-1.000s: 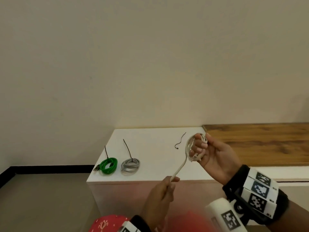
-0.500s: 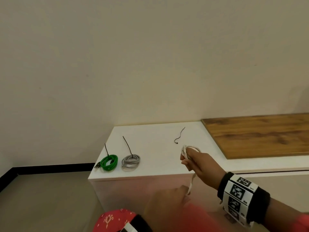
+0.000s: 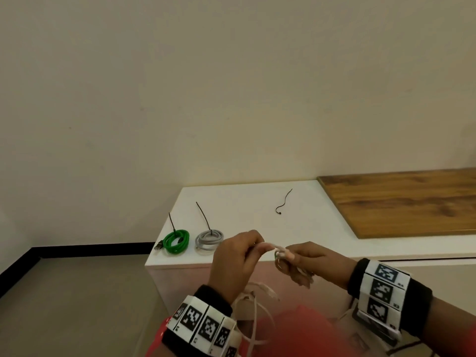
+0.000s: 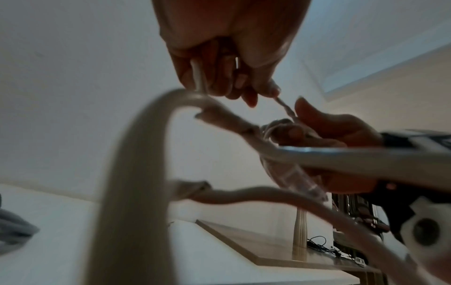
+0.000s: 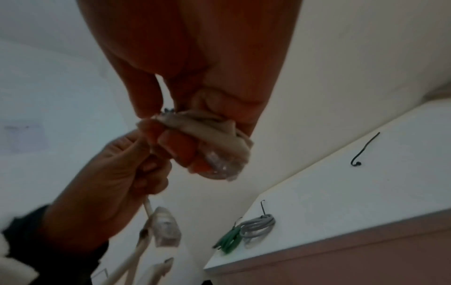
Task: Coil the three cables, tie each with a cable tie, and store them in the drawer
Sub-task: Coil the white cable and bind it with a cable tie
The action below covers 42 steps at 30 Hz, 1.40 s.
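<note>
A white cable (image 3: 277, 247) runs between my two hands in front of the white cabinet (image 3: 247, 215). My right hand (image 3: 296, 261) grips a small coil of it (image 5: 209, 131), with a clear plug (image 5: 219, 165) at the fingertips. My left hand (image 3: 239, 253) pinches the cable's free length (image 4: 283, 104), which hangs down in loops (image 3: 255, 313) below the wrists. A green coiled cable (image 3: 177, 240) and a grey coiled cable (image 3: 208, 239), each with a black tie, lie on the cabinet's left front. A loose black cable tie (image 3: 283, 202) lies farther back.
A wooden board (image 3: 401, 202) covers the surface to the right of the white top. A plain wall stands behind. The floor (image 3: 77, 305) with a black skirting lies to the left. The cabinet's front face (image 3: 185, 279) is just beyond my hands.
My left hand rose from below the cabinet edge to meet the right hand. The right hand pulled back off the cabinet top, still holding the white coil.
</note>
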Tool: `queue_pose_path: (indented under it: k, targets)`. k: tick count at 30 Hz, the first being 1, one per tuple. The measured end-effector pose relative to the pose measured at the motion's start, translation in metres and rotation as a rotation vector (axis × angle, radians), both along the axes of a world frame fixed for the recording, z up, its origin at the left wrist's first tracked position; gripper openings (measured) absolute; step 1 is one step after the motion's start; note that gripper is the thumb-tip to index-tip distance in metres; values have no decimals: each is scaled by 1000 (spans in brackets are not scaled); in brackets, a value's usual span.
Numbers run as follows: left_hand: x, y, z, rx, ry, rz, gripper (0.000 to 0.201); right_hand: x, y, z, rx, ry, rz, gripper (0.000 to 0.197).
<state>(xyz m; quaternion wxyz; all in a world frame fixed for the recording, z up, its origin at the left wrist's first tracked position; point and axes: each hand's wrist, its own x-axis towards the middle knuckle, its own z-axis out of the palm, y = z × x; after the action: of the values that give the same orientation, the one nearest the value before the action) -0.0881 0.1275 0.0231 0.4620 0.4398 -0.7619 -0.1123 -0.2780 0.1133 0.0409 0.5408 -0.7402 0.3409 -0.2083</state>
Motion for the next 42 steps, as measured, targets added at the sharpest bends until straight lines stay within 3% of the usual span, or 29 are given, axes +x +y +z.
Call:
queue_pose_path:
  k: [9, 16, 20, 24, 26, 29, 32, 34, 37, 42]
  targets:
    - [-13, 2, -8, 593, 577, -247, 36, 0, 5, 14, 500, -525, 44, 40]
    - [-5, 14, -16, 877, 745, -507, 23, 2, 3, 21, 693, -770, 18, 32]
    - [-5, 21, -18, 959, 610, -544, 20, 8, 7, 27, 679, -897, -82, 31]
    - [-15, 30, -24, 927, 253, -445, 6, 11, 7, 31, 543, -995, -246, 26]
    - [-25, 34, -30, 791, 56, -332, 11, 12, 6, 31, 477, -1025, -371, 20]
    - [-41, 39, -26, 585, -166, -119, 13, 14, 7, 22, 262, -933, -465, 26]
    - [-55, 44, -14, 524, -405, 35, 21, 12, 3, 16, -51, -735, -464, 48]
    - [-62, 47, -9, 518, -575, 74, 24, 10, 2, 13, -229, -579, -501, 32]
    - [-62, 50, -1, 482, -671, 67, 28, 8, 1, 4, -479, -335, -492, 13]
    - [-44, 46, 0, 223, -721, 135, 22, 5, -1, -5, -926, 339, -331, 11]
